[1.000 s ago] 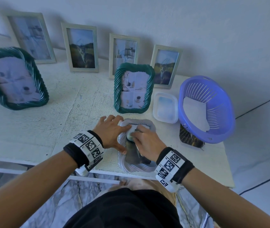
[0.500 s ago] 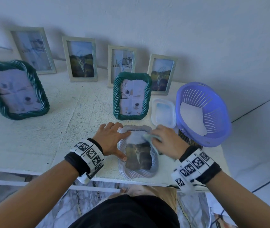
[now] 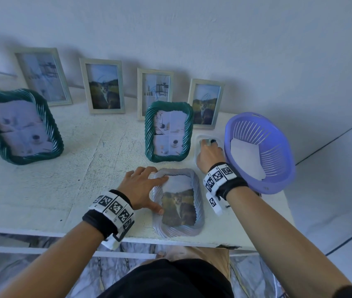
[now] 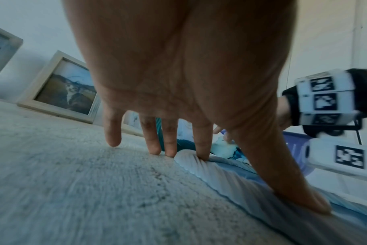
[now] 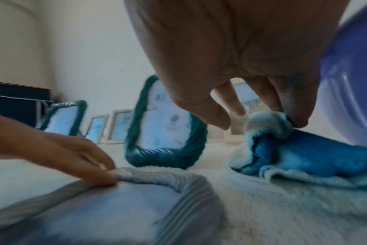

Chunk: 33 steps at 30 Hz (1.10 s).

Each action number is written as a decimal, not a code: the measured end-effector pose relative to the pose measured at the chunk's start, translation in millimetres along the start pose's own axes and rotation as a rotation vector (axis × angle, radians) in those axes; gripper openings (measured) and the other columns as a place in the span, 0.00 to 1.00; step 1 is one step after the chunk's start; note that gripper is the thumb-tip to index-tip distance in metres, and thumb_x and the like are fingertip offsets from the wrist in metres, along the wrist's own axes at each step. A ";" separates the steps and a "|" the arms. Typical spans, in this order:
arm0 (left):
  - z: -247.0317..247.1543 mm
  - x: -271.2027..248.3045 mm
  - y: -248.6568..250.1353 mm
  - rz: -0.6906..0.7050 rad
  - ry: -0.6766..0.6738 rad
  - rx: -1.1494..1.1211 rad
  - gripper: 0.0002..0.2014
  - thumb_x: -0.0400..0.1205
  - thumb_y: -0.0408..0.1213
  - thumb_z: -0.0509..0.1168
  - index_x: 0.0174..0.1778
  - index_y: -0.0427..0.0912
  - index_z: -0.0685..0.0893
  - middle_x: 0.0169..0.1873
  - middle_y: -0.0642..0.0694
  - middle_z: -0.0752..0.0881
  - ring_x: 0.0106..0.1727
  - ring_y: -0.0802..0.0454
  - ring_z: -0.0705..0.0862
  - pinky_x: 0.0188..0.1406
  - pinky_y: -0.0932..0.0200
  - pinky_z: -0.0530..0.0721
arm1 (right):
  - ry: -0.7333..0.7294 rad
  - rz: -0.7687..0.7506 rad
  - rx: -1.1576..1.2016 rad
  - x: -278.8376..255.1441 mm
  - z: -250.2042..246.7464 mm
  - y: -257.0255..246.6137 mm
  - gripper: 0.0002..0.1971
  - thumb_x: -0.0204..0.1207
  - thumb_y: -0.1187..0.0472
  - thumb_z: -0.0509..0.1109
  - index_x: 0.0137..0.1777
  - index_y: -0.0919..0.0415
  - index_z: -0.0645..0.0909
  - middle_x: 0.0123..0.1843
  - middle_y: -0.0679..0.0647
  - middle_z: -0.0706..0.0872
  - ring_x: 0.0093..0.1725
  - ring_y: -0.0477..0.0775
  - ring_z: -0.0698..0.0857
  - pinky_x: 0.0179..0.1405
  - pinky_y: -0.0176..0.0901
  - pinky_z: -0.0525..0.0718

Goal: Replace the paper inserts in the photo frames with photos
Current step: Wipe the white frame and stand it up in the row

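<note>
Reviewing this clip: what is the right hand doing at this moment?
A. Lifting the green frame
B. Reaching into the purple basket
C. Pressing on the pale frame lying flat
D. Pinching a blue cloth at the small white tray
D: the right wrist view shows the right hand pinching the blue cloth lying in the white tray, beside the purple basket.

The right hand [image 5: 241, 66] pinches a blue cloth [image 5: 304, 155] (bunched) in a white tray [image 5: 251, 179] — beside the purple basket [image 5: 354, 82].
</note>
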<state>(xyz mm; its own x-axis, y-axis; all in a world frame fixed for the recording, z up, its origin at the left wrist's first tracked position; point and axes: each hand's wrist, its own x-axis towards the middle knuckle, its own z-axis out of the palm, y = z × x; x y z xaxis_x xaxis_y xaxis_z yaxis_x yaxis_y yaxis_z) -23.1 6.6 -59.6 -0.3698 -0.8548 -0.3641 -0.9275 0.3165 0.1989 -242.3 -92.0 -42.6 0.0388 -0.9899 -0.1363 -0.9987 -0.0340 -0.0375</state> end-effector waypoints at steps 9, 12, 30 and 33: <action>1.4 -12.6 10.6 -0.130 0.046 -0.115 0.55 0.64 0.71 0.71 0.84 0.58 0.53 0.78 0.47 0.65 0.76 0.45 0.66 0.73 0.45 0.68 | -0.060 -0.128 0.261 -103.8 14.5 5.5 0.23 0.83 0.57 0.58 0.77 0.57 0.64 0.55 0.64 0.77 0.56 0.68 0.79 0.52 0.55 0.78; 2.1 -20.5 23.7 -0.174 0.078 -0.171 0.42 0.71 0.64 0.71 0.79 0.53 0.65 0.65 0.46 0.77 0.65 0.45 0.78 0.61 0.49 0.78 | -0.124 -0.100 0.414 -122.7 24.7 8.2 0.26 0.82 0.57 0.60 0.79 0.55 0.62 0.53 0.63 0.80 0.54 0.66 0.79 0.51 0.53 0.78; -6.4 -35.6 60.8 -0.140 0.185 -1.409 0.59 0.57 0.78 0.68 0.83 0.62 0.54 0.74 0.47 0.77 0.74 0.54 0.75 0.75 0.45 0.72 | -0.164 -0.041 1.694 -160.1 -21.7 -29.3 0.13 0.87 0.60 0.58 0.62 0.66 0.80 0.56 0.64 0.88 0.53 0.62 0.89 0.48 0.56 0.88; -13.3 -38.4 63.2 -0.049 0.194 -1.619 0.51 0.63 0.75 0.69 0.81 0.63 0.60 0.70 0.49 0.81 0.72 0.49 0.78 0.72 0.32 0.73 | -0.028 -0.215 1.461 -161.7 -27.2 -37.9 0.11 0.83 0.61 0.67 0.64 0.58 0.79 0.58 0.54 0.87 0.56 0.57 0.88 0.51 0.58 0.89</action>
<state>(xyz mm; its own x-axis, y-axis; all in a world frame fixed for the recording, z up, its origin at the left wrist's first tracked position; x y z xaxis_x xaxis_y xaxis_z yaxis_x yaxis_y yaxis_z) -66.8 54.0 -21.0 -0.2153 -0.9260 -0.3102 0.1319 -0.3423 0.9303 -211.7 65.6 7.8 0.1957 -0.9805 -0.0172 -0.0568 0.0062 -0.9984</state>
